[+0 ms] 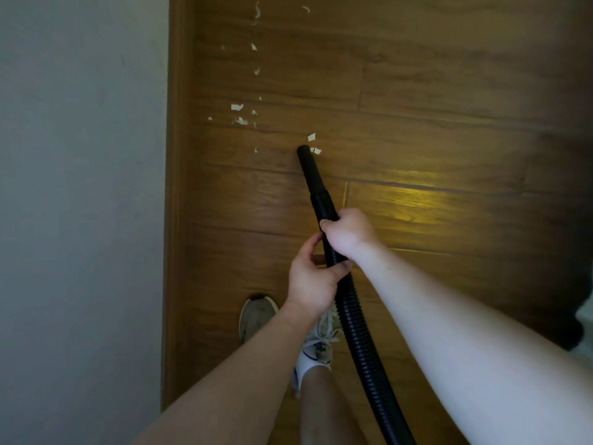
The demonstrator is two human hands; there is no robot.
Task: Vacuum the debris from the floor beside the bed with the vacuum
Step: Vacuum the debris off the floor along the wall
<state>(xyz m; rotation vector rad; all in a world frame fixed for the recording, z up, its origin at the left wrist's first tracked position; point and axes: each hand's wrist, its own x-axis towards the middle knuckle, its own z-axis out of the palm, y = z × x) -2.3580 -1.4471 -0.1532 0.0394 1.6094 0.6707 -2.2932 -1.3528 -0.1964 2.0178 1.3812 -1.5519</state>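
Hose [353, 316] gripped by 2 hands: right hand [348, 234] ahead, left hand [313, 277] behind, fingers curled round it. Nozzle [308, 165] just beside paper scraps [315, 150] on wood floor [449, 123].

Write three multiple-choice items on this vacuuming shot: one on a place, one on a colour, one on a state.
1. Where is the nozzle tip?
A. on a rug
B. beside white paper scraps on the wooden floor
C. inside a bucket

2. What colour is the hose?
A. black
B. red
C. white

3. How do the left hand and right hand meet the hose?
A. both grip it
B. only the right grips it
C. both hang free

Answers:
1 B: the tip lies right next to two scraps on the floor.
2 A: the ribbed hose is black all along.
3 A: the fingers of both hands curl round it.
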